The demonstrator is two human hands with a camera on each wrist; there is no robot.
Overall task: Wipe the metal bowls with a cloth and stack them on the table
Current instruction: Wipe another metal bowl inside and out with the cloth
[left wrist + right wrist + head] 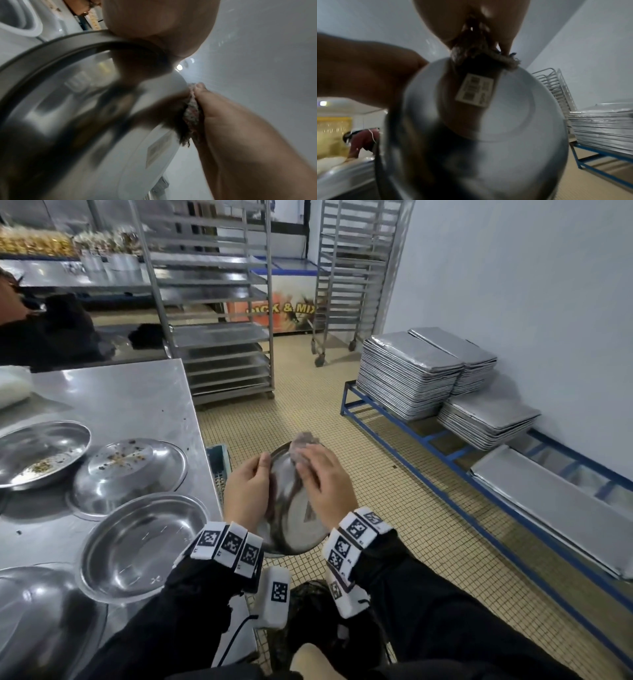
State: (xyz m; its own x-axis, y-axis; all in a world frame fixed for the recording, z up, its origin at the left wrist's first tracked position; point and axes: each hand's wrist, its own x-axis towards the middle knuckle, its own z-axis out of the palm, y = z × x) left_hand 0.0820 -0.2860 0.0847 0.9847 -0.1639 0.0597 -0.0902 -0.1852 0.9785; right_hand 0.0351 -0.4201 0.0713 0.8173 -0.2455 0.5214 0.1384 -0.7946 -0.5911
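Stacked baking trays rest on a blue frame near two wheeled racks.

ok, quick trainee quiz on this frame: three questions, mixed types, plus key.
1. True or false: the right hand holds the cloth against the bowl gripped by the left hand.
2. That bowl is: A) over the floor beside the table; B) on the table; C) in a sink.
3. Fill in: the upside-down bowl on the table carries ___ on its base.
Key: 1 true; 2 A; 3 crumbs.
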